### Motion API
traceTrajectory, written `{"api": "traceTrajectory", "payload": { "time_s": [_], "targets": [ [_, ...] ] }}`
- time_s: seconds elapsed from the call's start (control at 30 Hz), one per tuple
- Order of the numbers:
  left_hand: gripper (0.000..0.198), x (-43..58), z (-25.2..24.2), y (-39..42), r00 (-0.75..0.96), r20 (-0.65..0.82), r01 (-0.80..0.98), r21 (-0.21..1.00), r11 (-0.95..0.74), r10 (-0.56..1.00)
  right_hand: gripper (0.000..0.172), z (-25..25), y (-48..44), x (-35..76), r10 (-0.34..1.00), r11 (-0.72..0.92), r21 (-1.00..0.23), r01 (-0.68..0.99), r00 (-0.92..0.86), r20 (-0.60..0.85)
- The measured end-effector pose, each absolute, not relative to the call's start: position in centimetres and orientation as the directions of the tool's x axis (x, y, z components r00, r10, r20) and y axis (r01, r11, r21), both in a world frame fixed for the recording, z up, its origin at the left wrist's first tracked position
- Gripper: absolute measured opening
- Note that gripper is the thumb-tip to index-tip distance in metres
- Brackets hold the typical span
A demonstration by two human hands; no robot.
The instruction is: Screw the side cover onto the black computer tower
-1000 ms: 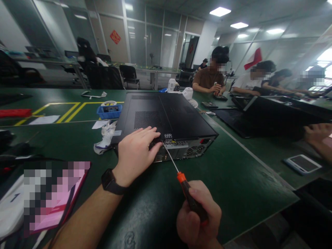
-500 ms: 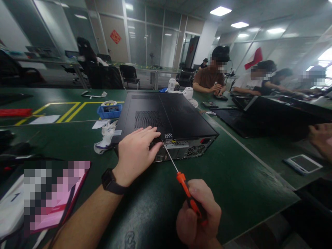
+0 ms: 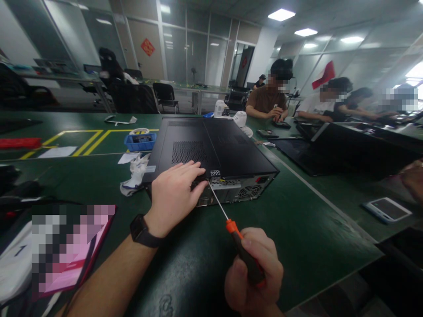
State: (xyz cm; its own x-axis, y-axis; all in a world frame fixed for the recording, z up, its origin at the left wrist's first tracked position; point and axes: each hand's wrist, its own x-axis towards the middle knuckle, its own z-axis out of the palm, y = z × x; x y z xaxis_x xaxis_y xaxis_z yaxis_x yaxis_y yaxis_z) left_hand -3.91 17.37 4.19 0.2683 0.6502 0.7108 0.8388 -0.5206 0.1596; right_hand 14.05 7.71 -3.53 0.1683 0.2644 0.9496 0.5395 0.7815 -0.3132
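Two bare hands on this one: right hand (image 3: pixel 254 268) wrapped round the handle of an orange-and-black screwdriver (image 3: pixel 231 226), left hand (image 3: pixel 175 187) laid open over the case edge, thumb beside the tip. Desktop PC case (image 3: pixel 236 152) is lying flat on the green table (image 3: pixel 317 233), rear fan grille (image 3: pixel 250 191) facing the person. I'd line the shaft up with the screw, push in firmly and turn slowly (can't make out the screw itself), minding that thumb. Blue parts bin (image 3: pixel 140 143) sits beyond the left hand.
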Motion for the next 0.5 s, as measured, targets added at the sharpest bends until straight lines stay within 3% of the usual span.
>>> {"api": "traceTrajectory", "payload": {
  "time_s": [0.27,0.5],
  "targets": [
    [0.021,-3.9,4.1,17.5,0.271,0.727,0.835,0.149,-0.53,0.631,0.031,-4.7,7.8,14.4,0.197,0.728,-0.264,0.633,0.176,0.964],
    [0.02,-3.9,4.0,17.4,0.262,0.733,0.836,0.152,-0.527,0.628,0.029,-4.0,7.9,14.1,0.255,0.787,-0.322,0.526,0.199,0.946]
  ]
}}
